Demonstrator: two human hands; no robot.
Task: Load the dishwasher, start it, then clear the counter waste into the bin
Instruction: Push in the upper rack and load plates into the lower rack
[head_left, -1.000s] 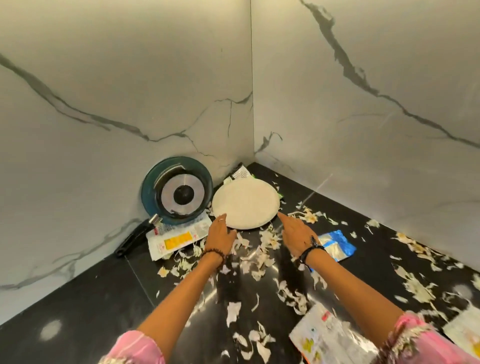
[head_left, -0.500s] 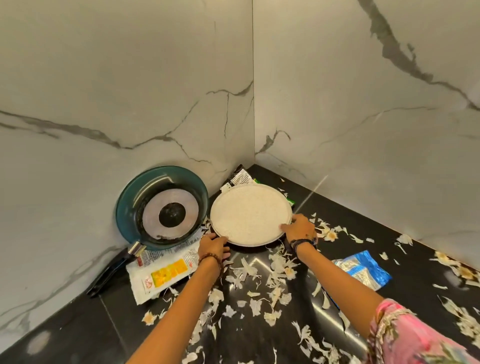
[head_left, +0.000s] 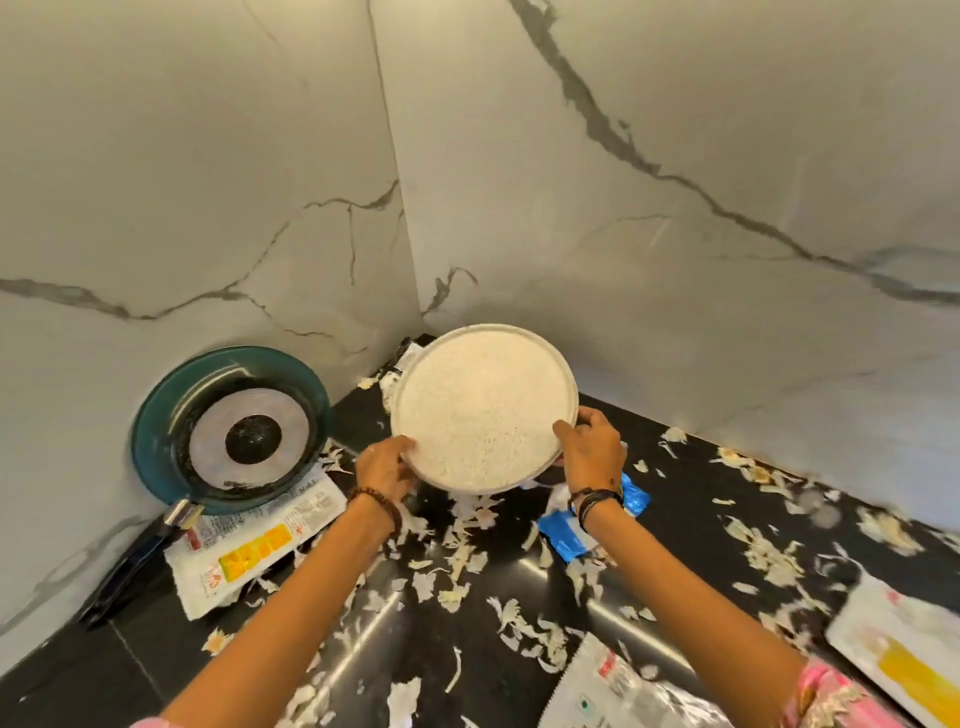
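A round, speckled cream plate (head_left: 483, 410) is lifted off the black counter (head_left: 156, 639) near the corner and tilted toward me. My left hand (head_left: 387, 465) grips its near-left rim, and my right hand (head_left: 592, 449) grips its near-right rim with the thumb over the edge. Pale vegetable peelings (head_left: 457, 561) lie scattered over the counter beneath and around my arms. A blue wrapper (head_left: 566, 535) lies just under my right wrist.
A teal frying pan (head_left: 231, 428) leans bottom-out against the left marble wall, its black handle (head_left: 130, 566) on the counter. A white and yellow packet (head_left: 249, 551) lies below it. More packets (head_left: 904, 654) lie at right and one (head_left: 618, 696) at the bottom edge.
Both hands reached the plate, took hold of its rim and lifted it off the counter toward me.
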